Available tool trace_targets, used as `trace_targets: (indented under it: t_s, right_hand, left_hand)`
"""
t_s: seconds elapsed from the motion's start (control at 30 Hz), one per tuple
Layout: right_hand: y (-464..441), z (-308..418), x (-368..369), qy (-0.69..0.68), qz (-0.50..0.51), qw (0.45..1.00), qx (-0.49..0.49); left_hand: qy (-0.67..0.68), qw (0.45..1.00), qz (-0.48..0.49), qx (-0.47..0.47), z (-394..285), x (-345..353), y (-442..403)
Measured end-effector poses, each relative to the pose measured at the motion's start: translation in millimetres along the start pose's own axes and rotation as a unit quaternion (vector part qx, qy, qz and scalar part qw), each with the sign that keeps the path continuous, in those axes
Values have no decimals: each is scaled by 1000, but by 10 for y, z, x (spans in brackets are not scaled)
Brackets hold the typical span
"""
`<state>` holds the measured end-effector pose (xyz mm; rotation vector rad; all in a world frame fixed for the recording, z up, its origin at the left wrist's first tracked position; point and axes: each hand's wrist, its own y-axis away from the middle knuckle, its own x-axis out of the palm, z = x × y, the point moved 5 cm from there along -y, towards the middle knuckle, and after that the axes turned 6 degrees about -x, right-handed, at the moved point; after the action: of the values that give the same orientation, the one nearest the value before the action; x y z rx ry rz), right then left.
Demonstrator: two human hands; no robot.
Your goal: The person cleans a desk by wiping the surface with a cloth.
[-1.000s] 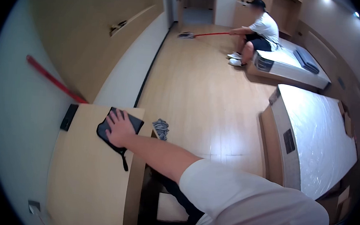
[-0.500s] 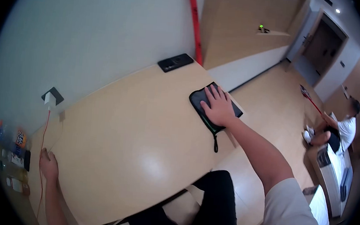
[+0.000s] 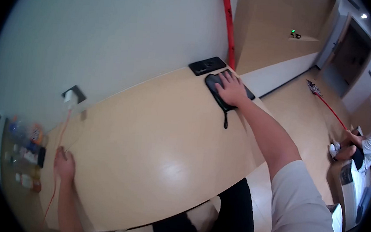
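Pale wooden desk (image 3: 150,126), orange cable (image 3: 65,126) running lengthwise down from the wall plug (image 3: 69,97) to the left hand (image 3: 65,165), fingers curled, grip unclear tbh. Right hand (image 3: 232,91)'s well apart, fingers fanned over a black pouch (image 3: 213,80).

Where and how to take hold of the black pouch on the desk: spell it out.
Probably best by the wrist strap, pinched from the near side: the black pouch lies flat under the right hand, while the strap sticks out uncovered.
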<state>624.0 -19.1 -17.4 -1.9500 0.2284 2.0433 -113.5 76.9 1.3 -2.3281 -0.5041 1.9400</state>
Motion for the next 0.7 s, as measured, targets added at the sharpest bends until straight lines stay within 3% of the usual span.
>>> trace_targets:
  t_s: [0.07,0.17,0.23,0.33,0.43,0.7]
  right_hand:
    - [184,38,-61,-14,20,1000,2]
    - [691,-60,-91,13,29,999,7]
    - [1096,-151,-184,-4,37,999,8]
    - [1703,-225,-247,28,-131,991,-10]
    - [2100,-337,-275,28,-18,999,29]
    - [2214,-248,-334,36,-29,999,8]
  left_hand:
    - [-9,1000,-21,3,13,18,-13]
    - [12,998,22,-50,-64,-25,40]
    - [26,999,17,-31,-51,-35,61]
    - [35,999,-2,-9,63,60,-58]
    - [33,999,-26,32,191,226,-208]
    - [26,1000,13,6,136,236,-230]
